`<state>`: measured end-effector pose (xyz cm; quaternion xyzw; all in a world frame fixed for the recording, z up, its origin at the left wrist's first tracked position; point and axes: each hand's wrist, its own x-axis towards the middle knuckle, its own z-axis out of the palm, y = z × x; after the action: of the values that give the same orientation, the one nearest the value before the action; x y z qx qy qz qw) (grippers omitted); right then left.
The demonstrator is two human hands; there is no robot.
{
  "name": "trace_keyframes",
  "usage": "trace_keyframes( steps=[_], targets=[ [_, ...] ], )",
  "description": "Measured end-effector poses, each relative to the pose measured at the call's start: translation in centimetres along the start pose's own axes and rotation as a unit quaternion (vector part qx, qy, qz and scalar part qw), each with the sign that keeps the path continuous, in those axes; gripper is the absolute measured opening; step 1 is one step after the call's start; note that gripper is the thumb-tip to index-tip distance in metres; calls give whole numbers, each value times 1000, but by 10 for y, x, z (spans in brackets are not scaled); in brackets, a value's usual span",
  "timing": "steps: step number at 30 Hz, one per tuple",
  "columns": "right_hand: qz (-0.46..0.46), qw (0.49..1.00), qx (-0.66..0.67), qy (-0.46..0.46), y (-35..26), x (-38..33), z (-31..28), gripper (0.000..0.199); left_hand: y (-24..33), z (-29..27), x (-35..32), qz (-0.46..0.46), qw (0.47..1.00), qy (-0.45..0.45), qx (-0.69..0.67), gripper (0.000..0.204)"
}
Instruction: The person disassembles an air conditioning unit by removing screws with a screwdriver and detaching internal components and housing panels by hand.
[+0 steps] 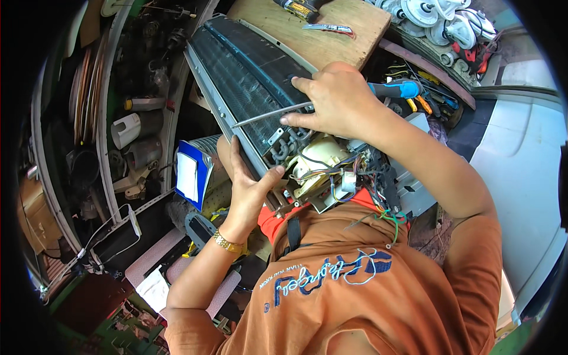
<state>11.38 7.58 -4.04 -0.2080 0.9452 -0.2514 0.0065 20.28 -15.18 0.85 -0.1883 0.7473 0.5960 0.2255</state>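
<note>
An opened air conditioner indoor unit (248, 71) with dark finned coils lies tilted across my lap, its far end on a wooden board. My left hand (245, 189) grips the metal edge near its close end, thumb on top. My right hand (340, 100) is closed around a long screwdriver (269, 117) with a blue and black handle. The screwdriver's tip points left and meets the metal edge just above my left fingers. Beside my hands, bent copper pipes (290, 145), a cream plastic housing (319, 157) and bundled coloured wires (349, 168) show at the unit's near end.
The wooden board (349, 41) holds a yellow and black tool (299, 8) and a thin packet (331, 28). White motor parts (423, 12) crowd the upper right. Hand tools (429, 97) and a white panel (520, 160) are at right. Shelves (109, 148) line the left.
</note>
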Motion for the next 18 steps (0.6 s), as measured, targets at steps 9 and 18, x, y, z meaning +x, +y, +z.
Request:
trace_keyframes(
  steps=[9,18],
  targets=[
    [-2,1000,20,3,1,0,-2,74,-24,-10,-33,46,999,-18,-3,103],
    [-8,1000,18,-25,1,1,-2,75,-36,-26,-34,-92,991,-71,-63,61]
  ],
)
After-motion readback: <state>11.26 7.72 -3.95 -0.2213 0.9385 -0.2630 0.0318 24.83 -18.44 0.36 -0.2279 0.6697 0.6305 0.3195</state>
